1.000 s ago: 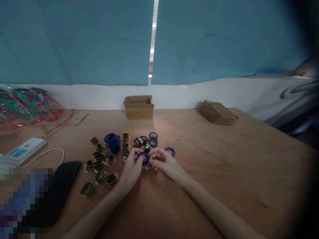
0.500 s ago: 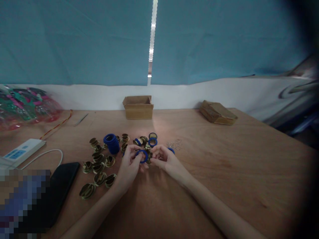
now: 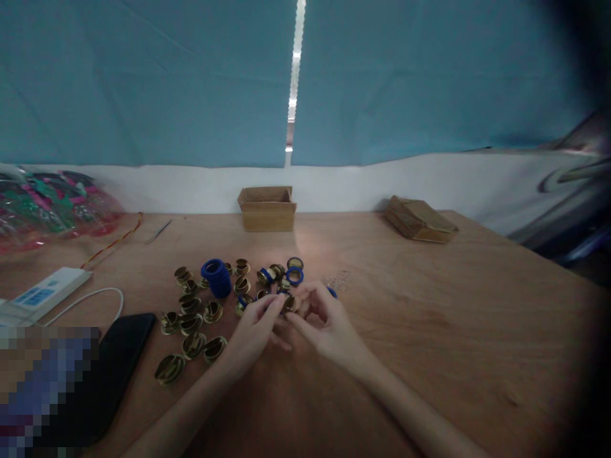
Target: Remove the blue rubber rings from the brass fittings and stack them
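Observation:
My left hand and my right hand meet above the wooden table. Between their fingertips is a round brass-coloured metal part, pinched from both sides. No blue ring shows clearly in my fingers; they partly cover the part. To the left stand several similar brass-coloured parts and a leaning stack of blue rings. Just beyond my hands lie more brass parts, some with blue rings around them, and a loose blue ring. Another blue ring peeks out behind my right hand.
Small thin pieces are scattered right of the parts. At the back are an open cardboard box and a second carton. On the left lie a black tablet-like slab, a white power strip, tweezers and bagged tools.
The blue ring seen in my left fingers earlier is no longer clearly visible. My hands have come closer together around the brass-coloured part. The view has shifted slightly.

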The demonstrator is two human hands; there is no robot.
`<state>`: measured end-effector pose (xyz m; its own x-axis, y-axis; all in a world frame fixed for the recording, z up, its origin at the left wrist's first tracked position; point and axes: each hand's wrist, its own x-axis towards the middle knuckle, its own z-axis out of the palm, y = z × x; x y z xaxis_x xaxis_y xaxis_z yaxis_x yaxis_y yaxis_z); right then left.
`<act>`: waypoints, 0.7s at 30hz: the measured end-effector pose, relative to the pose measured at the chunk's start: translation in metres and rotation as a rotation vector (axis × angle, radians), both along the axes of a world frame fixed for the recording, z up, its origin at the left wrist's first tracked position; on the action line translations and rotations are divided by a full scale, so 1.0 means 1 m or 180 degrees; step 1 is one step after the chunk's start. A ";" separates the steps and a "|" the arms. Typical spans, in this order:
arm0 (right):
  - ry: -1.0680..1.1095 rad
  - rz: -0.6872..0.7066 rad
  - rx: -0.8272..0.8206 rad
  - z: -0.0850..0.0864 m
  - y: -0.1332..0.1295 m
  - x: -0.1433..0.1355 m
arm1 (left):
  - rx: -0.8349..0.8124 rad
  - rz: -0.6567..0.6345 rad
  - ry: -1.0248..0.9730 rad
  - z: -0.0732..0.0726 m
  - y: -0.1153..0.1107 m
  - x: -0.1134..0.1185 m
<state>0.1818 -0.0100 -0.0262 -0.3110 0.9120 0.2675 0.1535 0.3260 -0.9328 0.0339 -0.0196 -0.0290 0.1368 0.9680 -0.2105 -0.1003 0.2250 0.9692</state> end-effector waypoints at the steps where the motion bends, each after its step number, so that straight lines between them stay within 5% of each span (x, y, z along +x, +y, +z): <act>1: -0.0053 0.0043 0.0020 0.000 0.000 0.000 | 0.0011 -0.0091 -0.0051 0.001 -0.001 0.000; 13: -0.0900 0.0347 0.0442 0.004 -0.002 0.006 | 0.0239 -0.0527 -0.0109 -0.012 0.004 -0.002; 21: -0.0699 0.0182 0.0093 -0.010 -0.001 0.005 | 0.0250 -0.0741 -0.0232 -0.008 0.002 -0.002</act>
<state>0.1871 -0.0111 -0.0360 -0.4155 0.8841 0.2137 0.3323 0.3663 -0.8692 0.0315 -0.0177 -0.0369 0.3699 0.9216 -0.1173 -0.1250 0.1745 0.9767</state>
